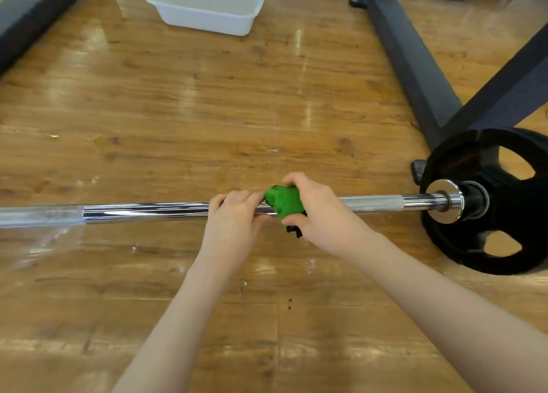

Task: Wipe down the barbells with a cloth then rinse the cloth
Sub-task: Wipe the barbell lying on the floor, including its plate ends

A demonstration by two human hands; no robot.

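Observation:
A chrome barbell [142, 211] lies across the wooden floor from left to right, with a black weight plate [462, 244] on its right end. A green cloth [284, 201] is wrapped around the bar near its middle. My right hand [323, 214] grips the cloth around the bar, fingers over the top and thumb below. Just left of it, my left hand [234, 217] curls over the bar, its fingertips touching the cloth's left edge. A dark bit of the cloth hangs under my right hand.
A white plastic basin [252, 15] holding water stands on the floor at the far middle. A black rack frame [415, 66] runs along the floor on the right, behind the plate. A dark mat edge [26, 21] lies at the far left.

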